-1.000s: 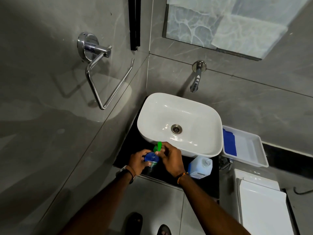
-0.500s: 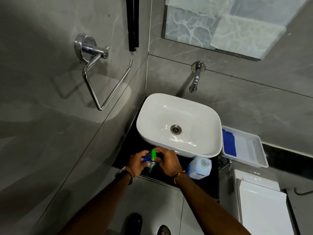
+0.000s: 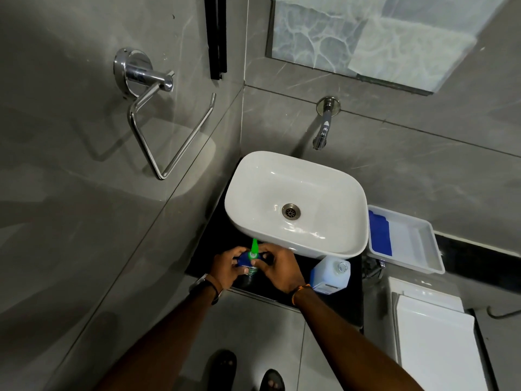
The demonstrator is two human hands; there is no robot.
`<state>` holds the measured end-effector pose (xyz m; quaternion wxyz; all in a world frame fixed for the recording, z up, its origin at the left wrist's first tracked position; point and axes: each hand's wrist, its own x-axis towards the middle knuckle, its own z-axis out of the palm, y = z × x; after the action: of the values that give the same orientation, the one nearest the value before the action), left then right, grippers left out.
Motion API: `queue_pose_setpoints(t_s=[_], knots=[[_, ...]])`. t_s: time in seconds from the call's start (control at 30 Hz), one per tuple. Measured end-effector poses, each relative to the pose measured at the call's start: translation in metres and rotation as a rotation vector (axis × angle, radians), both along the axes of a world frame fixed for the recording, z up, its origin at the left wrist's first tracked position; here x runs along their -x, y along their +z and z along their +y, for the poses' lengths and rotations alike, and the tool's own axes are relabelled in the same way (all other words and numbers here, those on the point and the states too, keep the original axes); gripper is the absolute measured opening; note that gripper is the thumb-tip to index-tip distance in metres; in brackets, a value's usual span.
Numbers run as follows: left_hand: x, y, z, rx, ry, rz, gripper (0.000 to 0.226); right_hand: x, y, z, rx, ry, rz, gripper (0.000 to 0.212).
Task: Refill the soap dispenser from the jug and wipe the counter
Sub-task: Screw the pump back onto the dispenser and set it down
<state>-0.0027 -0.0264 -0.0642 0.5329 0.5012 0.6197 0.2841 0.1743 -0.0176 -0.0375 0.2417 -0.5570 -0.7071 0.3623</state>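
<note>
- A person's left hand (image 3: 227,263) wraps the body of a small blue plastic soap dispenser (image 3: 244,261), apparently to steady it on the black stone counter (image 3: 205,249). The right hand (image 3: 277,268) closes thumb and fingers beneath its bright green pump head (image 3: 254,246), apparently to twist it.
- The dispenser stands upright between the 2 hands. Its soap level is hidden.
- A translucent white plastic jug (image 3: 329,273), its cap apparently on, waits just right of the grip, handy for pouring.
- Beyond the grip sits a white ceramic basin (image 3: 296,187).
- Further right of the grip, a blue cloth (image 3: 379,235) lies in a white plastic tray (image 3: 408,241), likely kept for the wipe.
</note>
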Motion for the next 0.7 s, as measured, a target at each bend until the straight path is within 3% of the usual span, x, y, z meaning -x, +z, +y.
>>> queue_pose_setpoints(t_s=[0.1,0.17,0.33,0.47,0.63,0.7], knots=[[0.0006,-0.0011,-0.0008,-0.013,0.009,-0.005,0.056,0.0028,0.0037,0.0053,0.035,-0.080,-0.082,0.044],[0.0016,-0.0016,-0.0008,-0.002,0.011,-0.011,0.057,0.0035,0.0032,0.0071,0.069,-0.039,-0.012,0.048],[0.0015,-0.0009,0.0012,0.013,0.006,-0.023,0.058,0.0044,0.0005,0.0068,0.057,0.013,-0.012,0.030],[0.0019,-0.0032,0.0009,0.006,0.015,-0.021,0.057,0.0048,-0.0009,0.0060,0.078,-0.003,0.039,0.048],[0.0012,-0.0027,0.0010,0.005,0.010,-0.015,0.059,0.0043,-0.0047,0.0079,0.057,0.035,0.011,0.030],[0.0016,-0.0028,0.0007,0.003,0.006,-0.006,0.059,0.0071,-0.0056,0.0080,0.048,-0.004,-0.041,0.034]])
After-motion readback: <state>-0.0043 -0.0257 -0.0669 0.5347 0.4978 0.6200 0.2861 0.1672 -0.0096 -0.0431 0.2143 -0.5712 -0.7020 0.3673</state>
